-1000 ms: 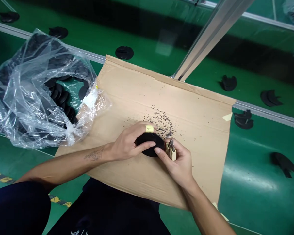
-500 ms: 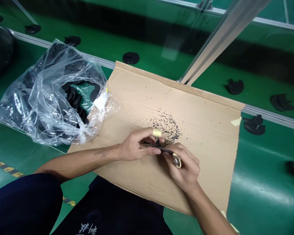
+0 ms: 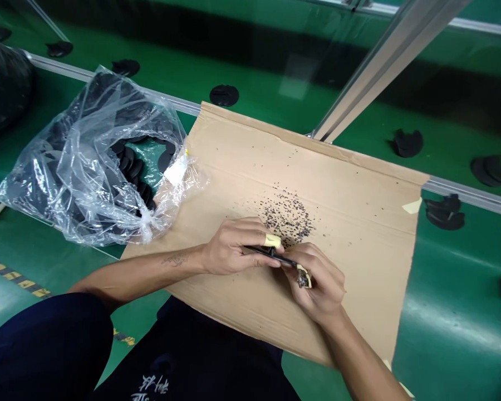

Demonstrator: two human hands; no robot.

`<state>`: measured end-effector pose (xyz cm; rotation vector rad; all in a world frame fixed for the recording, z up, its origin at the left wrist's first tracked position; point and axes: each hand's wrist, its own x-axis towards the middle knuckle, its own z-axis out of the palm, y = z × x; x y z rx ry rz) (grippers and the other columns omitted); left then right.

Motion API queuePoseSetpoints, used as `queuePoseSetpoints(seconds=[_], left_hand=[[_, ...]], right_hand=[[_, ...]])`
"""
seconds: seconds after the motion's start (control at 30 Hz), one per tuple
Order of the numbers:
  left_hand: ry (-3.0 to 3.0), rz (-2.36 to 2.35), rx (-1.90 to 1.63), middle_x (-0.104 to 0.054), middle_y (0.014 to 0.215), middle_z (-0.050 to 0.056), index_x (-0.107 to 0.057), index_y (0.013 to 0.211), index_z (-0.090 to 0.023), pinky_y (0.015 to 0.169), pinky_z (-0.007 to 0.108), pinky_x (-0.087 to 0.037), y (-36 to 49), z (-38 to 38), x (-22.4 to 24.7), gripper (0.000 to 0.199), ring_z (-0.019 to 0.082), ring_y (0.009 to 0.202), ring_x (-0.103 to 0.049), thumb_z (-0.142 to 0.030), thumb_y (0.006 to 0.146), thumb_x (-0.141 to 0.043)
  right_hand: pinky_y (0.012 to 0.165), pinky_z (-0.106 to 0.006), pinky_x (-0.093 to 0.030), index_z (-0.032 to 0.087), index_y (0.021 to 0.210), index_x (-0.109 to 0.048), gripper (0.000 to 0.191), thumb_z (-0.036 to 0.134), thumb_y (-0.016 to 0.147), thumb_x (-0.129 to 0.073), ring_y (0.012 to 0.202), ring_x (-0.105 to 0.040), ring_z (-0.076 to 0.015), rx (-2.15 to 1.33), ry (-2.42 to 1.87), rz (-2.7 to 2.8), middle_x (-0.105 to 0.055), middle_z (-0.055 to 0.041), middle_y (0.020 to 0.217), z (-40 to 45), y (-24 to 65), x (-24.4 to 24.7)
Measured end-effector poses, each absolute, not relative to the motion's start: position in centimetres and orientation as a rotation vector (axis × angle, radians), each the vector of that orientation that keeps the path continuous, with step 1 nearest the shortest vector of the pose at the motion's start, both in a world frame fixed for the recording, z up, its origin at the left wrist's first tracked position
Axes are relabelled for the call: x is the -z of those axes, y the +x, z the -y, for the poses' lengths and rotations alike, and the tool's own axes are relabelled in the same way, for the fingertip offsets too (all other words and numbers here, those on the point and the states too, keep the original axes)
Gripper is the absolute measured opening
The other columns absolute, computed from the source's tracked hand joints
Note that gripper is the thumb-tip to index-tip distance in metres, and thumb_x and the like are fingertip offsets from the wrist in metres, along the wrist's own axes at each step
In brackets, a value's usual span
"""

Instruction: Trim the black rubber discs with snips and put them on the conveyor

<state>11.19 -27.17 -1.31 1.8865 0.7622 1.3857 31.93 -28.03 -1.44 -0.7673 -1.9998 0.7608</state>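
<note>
My left hand (image 3: 237, 245) pinches a thin, flat black plastic piece (image 3: 261, 253) between thumb and fingers, seen nearly edge-on. Yellow tape (image 3: 272, 240) wraps its index fingertip, which presses at a small black lump on the piece's upper side. At the piece's right end, my right hand (image 3: 319, 281) is closed around a small shiny metal thing with yellow tape (image 3: 304, 277); its exact kind is hidden by the fingers. Both hands hover over a cardboard sheet (image 3: 350, 195). Small black scraps (image 3: 288, 217) lie scattered on it just beyond the hands.
To the left lies a clear plastic bag (image 3: 79, 161) holding several black disc-like pieces. More black pieces (image 3: 224, 95) rest on the green surface (image 3: 455, 289) beyond and to the right. A metal post (image 3: 371, 72) rises behind the cardboard.
My left index fingertip has come down onto the black piece. Both hands still hold on near the same spot, and the view has shifted slightly.
</note>
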Motion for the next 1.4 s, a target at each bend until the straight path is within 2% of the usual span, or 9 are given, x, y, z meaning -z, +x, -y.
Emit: queuePoseSetpoints(seconds=[0.27, 0.43, 0.7, 0.9, 1.07, 1.13, 1.2, 1.3, 1.4], left_hand=[[1.849, -0.664, -1.257, -0.079, 0.103, 0.011, -0.072, 0.117, -0.017, 0.088, 0.033, -0.060, 10.9, 27.3, 1.4, 0.038, 0.019, 0.096, -0.074, -0.045, 0.091, -0.070], [1.517, -0.632, -1.036, -0.076, 0.111, 0.014, -0.073, 0.120, -0.015, 0.092, 0.037, -0.060, 10.4, 27.3, 0.7, 0.057, 0.023, 0.104, -0.073, -0.060, 0.101, -0.043], [1.408, -0.661, -0.928, -0.073, 0.084, 0.008, -0.080, 0.091, -0.016, 0.072, 0.024, -0.057, 10.3, 26.8, 0.9, 0.024, 0.015, 0.079, -0.070, -0.039, 0.090, -0.074], [1.460, -0.584, -0.915, -0.070, 0.078, 0.005, -0.077, 0.086, -0.014, 0.066, 0.020, -0.052, 10.5, 27.2, 0.9, 0.013, 0.010, 0.070, -0.064, -0.026, 0.087, -0.077], [1.537, -0.652, -0.857, -0.068, 0.078, 0.007, -0.072, 0.084, -0.014, 0.067, 0.025, -0.052, 10.3, 27.1, 0.6, 0.036, 0.013, 0.072, -0.063, -0.047, 0.095, -0.064], [1.537, -0.634, -0.880, -0.068, 0.085, 0.009, -0.071, 0.093, -0.014, 0.070, 0.027, -0.054, 10.3, 27.1, 0.6, 0.052, 0.016, 0.078, -0.065, -0.063, 0.095, -0.053], [1.590, -0.627, -0.944, -0.070, 0.093, 0.010, -0.069, 0.107, -0.014, 0.074, 0.029, -0.056, 10.4, 27.1, 0.8, 0.057, 0.018, 0.083, -0.067, -0.067, 0.091, -0.056], [1.784, -0.707, -1.060, -0.071, 0.091, 0.007, -0.069, 0.109, -0.016, 0.076, 0.027, -0.056, 10.6, 27.3, 1.1, 0.034, 0.016, 0.082, -0.066, -0.044, 0.090, -0.072], [1.905, -0.770, -1.143, -0.071, 0.092, 0.008, -0.071, 0.104, -0.014, 0.077, 0.027, -0.057, 10.5, 27.2, 1.3, 0.020, 0.015, 0.085, -0.067, -0.029, 0.090, -0.073]], right_hand=[[0.068, -0.036, -0.057, 0.024, 0.104, -0.069, 0.025, 0.007, 0.086, -0.065, 0.076, -0.069, -0.0206, -0.820, -0.778, 1.887, -0.073, -0.0056, 0.087, 28.5, 31.7, 1.1], [0.069, -0.036, -0.058, 0.024, 0.098, -0.069, 0.013, 0.014, 0.089, -0.066, 0.076, -0.070, -0.0211, -0.919, -0.916, 1.768, -0.073, -0.0055, 0.084, 28.3, 31.8, 0.5], [0.075, -0.038, -0.058, 0.024, 0.104, -0.070, 0.018, 0.017, 0.088, -0.070, 0.090, -0.069, -0.0230, -0.957, -0.829, 1.868, -0.072, -0.0100, 0.101, 27.9, 32.0, -0.3], [0.066, -0.033, -0.055, 0.022, 0.096, -0.069, 0.016, 0.009, 0.087, -0.069, 0.074, -0.067, -0.0185, -1.035, -0.650, 1.897, -0.071, -0.0058, 0.085, 27.9, 32.2, 0.1], [0.067, -0.033, -0.055, 0.022, 0.099, -0.068, 0.022, 0.005, 0.085, -0.068, 0.076, -0.067, -0.0186, -0.962, -0.680, 1.925, -0.070, -0.0067, 0.088, 28.0, 32.0, 0.7], [0.066, -0.032, -0.054, 0.021, 0.099, -0.068, 0.023, 0.003, 0.084, -0.068, 0.077, -0.066, -0.0185, -0.906, -0.740, 1.913, -0.069, -0.0068, 0.089, 28.0, 32.0, 0.7], [0.066, -0.033, -0.054, 0.022, 0.098, -0.068, 0.022, 0.005, 0.084, -0.068, 0.076, -0.065, -0.0189, -0.861, -0.780, 1.922, -0.069, -0.0070, 0.089, 28.0, 32.1, 0.6], [0.067, -0.035, -0.056, 0.022, 0.100, -0.068, 0.020, 0.008, 0.085, -0.068, 0.076, -0.066, -0.0196, -0.871, -0.787, 1.955, -0.069, -0.0074, 0.090, 27.9, 32.2, 0.4], [0.067, -0.035, -0.056, 0.022, 0.101, -0.067, 0.018, 0.011, 0.087, -0.068, 0.077, -0.067, -0.0196, -0.877, -0.830, 1.935, -0.070, -0.0062, 0.089, 27.6, 32.3, 0.2]])
